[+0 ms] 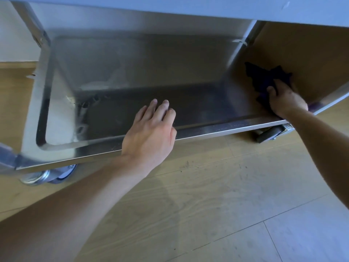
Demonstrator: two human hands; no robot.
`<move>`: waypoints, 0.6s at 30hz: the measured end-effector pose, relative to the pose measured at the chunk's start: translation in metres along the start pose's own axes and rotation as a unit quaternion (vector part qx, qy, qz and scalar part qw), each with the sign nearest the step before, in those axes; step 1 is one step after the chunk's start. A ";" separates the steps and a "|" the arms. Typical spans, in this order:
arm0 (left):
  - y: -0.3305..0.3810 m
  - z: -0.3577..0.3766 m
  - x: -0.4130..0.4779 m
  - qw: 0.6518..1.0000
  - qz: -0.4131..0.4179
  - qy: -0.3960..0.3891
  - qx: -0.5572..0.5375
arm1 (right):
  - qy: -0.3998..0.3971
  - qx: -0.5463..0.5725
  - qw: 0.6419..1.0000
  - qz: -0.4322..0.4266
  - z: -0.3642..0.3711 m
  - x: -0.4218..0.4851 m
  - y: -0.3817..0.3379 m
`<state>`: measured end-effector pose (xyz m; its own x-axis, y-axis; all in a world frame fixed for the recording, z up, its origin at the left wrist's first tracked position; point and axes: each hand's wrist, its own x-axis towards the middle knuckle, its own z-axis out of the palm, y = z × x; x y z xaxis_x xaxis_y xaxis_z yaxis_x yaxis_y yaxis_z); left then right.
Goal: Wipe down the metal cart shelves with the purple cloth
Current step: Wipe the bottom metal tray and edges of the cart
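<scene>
The cart's rimmed bottom shelf (132, 76) stands on wheels (47, 176) over a wooden floor (207, 190). A purple cloth (264, 78) lies crumpled at its 3 o'clock end under the right hand (287, 101); the left hand (151, 133) rests across its 6 o'clock rim.

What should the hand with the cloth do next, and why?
Probably sweep the purple cloth leftward along the bottom shelf. The right hand holds it at the shelf's far right end, while smudges show near the left end. The left hand rests on the front rim, seemingly steadying the cart.
</scene>
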<state>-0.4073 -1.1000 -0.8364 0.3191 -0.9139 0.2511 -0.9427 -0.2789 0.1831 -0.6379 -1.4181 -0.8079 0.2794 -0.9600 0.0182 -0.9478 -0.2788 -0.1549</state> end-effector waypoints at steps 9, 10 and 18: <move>0.003 0.002 0.001 1.000 -0.005 -0.001 0.005 | -0.034 0.027 0.983 -0.179 0.021 -0.079 -0.098; 0.003 0.002 0.001 1.000 -0.006 -0.005 -0.001 | -0.037 0.031 0.976 -0.214 0.023 -0.091 -0.114; -0.017 -0.041 0.021 0.930 -0.189 -0.073 -0.308 | -0.105 0.090 0.928 -0.347 0.029 -0.153 -0.197</move>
<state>-0.3808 -1.1018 -0.7949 0.5576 -0.8276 -0.0652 -0.5171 -0.4077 0.7526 -0.4899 -1.2152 -0.8084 0.8544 -0.5193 -0.0148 -0.4926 -0.8008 -0.3406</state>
